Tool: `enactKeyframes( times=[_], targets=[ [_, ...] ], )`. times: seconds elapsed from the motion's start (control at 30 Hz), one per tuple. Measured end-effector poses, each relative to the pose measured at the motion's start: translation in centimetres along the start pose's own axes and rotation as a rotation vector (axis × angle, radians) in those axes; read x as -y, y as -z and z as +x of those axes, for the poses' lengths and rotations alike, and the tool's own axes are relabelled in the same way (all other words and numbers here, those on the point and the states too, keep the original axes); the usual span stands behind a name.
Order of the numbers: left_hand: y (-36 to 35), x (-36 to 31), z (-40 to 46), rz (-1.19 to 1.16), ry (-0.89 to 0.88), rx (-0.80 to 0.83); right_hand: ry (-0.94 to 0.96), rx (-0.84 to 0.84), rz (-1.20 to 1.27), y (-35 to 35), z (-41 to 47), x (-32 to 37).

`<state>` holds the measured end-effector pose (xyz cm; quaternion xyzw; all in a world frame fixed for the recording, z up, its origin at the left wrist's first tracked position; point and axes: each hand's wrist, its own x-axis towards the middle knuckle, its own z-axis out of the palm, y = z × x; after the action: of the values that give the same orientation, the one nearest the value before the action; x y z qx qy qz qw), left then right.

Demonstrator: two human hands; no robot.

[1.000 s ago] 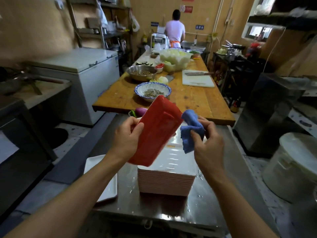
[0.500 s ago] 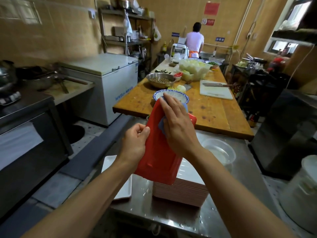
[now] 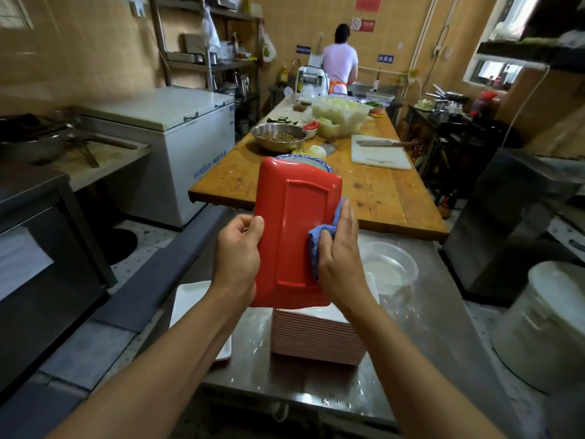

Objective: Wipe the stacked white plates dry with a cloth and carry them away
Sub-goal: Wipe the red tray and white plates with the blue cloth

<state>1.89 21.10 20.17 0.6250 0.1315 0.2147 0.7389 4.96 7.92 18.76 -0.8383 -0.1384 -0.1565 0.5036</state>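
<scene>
Red on its underside, the rectangular plate (image 3: pixel 296 229) stands upright above the stack of white rectangular plates (image 3: pixel 318 339) on the wet steel table (image 3: pixel 427 350), the left hand (image 3: pixel 237 255) gripping its edge while the right hand (image 3: pixel 340 258) presses a bunched blue cloth (image 3: pixel 318 237) against it.

R hand (image 3: pixel 340 258) + cloth (image 3: pixel 318 237) slid down plate (image 3: pixel 292 223)

no wording can be made out. the white chest freezer (image 3: pixel 193 144) bears blue lettering on its front, too blurred to read. the red-and-white no-smoking sign (image 3: pixel 362 25) and two small blue wall plaques (image 3: pixel 385 58) carry illegible characters.
</scene>
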Motion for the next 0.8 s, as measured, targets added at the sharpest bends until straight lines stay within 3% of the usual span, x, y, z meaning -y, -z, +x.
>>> enactKeyframes(
  times=[0.13, 0.33, 0.53, 0.6, 0.7, 0.8],
  targets=[
    [-0.8, 0.1, 0.6, -0.075, 0.038, -0.023, -0.121, 0.025, 0.056, -0.1, -3.0, -1.2],
    [-1.2, 1.4, 0.6, -0.121, 0.095, 0.115, -0.354, 0.111, 0.490, 3.5, -1.3, -1.5],
    [-0.5, 0.8, 2.1, 0.127, 0.022, 0.296, -0.293, 0.136, 0.327, 4.6, 0.0, -1.9],
    [-0.2, -0.7, 3.0, 0.273, -0.110, 0.284, -0.248, 0.202, 0.273, 5.2, 0.2, -1.9],
    [-0.1, -3.2, 4.6, 0.688, -0.351, 0.282, -0.149, 0.294, 0.153, 6.0, 0.5, -1.8],
    [-0.1, -5.5, 5.6, 0.713, -0.360, 0.524, -0.069, 0.392, 0.069, 7.0, 0.8, -1.6]
  ],
)
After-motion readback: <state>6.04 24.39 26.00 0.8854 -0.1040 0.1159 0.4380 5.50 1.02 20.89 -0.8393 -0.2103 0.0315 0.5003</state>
